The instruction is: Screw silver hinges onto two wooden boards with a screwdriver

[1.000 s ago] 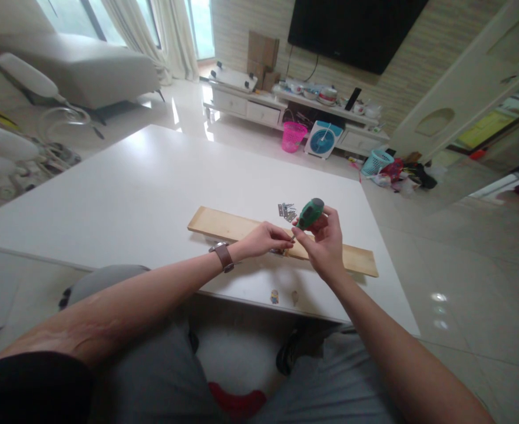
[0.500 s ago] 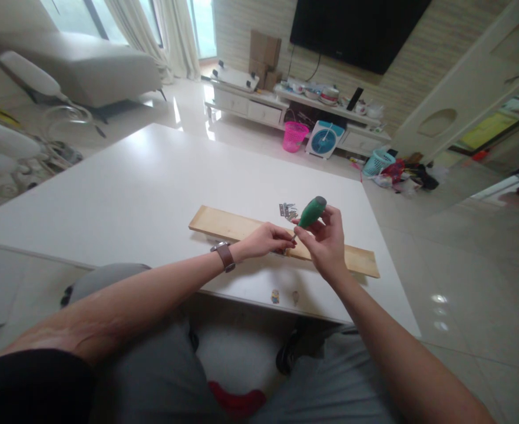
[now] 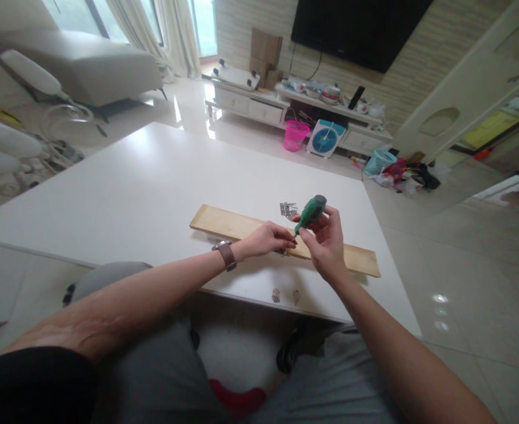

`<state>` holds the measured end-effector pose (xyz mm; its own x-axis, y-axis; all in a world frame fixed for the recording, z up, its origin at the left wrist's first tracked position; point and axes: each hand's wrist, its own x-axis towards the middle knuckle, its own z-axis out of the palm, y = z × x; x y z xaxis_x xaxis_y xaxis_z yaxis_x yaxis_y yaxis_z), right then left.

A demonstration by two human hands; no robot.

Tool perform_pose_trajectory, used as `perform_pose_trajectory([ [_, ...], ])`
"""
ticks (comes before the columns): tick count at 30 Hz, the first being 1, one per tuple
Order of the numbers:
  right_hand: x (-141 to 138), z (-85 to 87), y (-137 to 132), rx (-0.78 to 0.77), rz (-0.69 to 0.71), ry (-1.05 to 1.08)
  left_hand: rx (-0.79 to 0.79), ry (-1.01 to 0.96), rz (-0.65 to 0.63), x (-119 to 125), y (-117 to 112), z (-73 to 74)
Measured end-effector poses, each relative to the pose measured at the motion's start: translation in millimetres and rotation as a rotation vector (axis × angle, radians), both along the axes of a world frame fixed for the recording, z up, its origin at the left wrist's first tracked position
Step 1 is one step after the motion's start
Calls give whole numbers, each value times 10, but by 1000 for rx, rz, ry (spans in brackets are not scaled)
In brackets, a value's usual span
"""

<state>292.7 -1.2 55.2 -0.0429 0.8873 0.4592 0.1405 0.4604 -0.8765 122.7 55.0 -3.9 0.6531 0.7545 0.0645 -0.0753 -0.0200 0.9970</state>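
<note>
A long pale wooden plank (image 3: pixel 228 224) lies across the near right part of the white table (image 3: pixel 153 182). My right hand (image 3: pixel 325 244) grips a green-handled screwdriver (image 3: pixel 311 211), tilted, with its tip pointing down at the plank. My left hand (image 3: pixel 265 238) rests on the plank with its fingertips pinched right at the screwdriver's tip; whatever small part it holds there is hidden. A brown watch sits on my left wrist. A small heap of metal hinges (image 3: pixel 287 209) lies just behind the plank.
Two small stickers (image 3: pixel 275 294) show on the table's near edge. Beyond the table stand a low TV cabinet (image 3: pixel 259 106), a pink basket (image 3: pixel 295 135), a blue fan (image 3: pixel 326 139) and a teal basket (image 3: pixel 377 162). A sofa (image 3: pixel 82 65) is at the far left.
The screwdriver has tilted more upright in my right hand and its tip has come down to my left fingertips. The left hand and plank stay put.
</note>
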Motion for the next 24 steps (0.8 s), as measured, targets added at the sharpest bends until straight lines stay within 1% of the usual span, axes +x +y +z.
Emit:
perform_pose_trajectory([
  [3,1,-8,26,-17,-35,9,5,0,27,15,-15,0],
  [7,-8,-18,35,-21,-87,47,51,-18,36,20,2,-30],
  [10,-9,-26,24,-4,-58,51,71,-44,51,7,14,-40],
  [16,12,-27,24,12,1,51,35,-38,42,-22,-15,5],
  [18,19,-25,39,15,-16,38,39,-42,32,-22,-22,20],
  [22,34,-28,70,14,-101,56,24,-39,19,-5,-9,13],
  [24,35,-24,68,-3,-103,72,16,-54,19,4,2,-2],
])
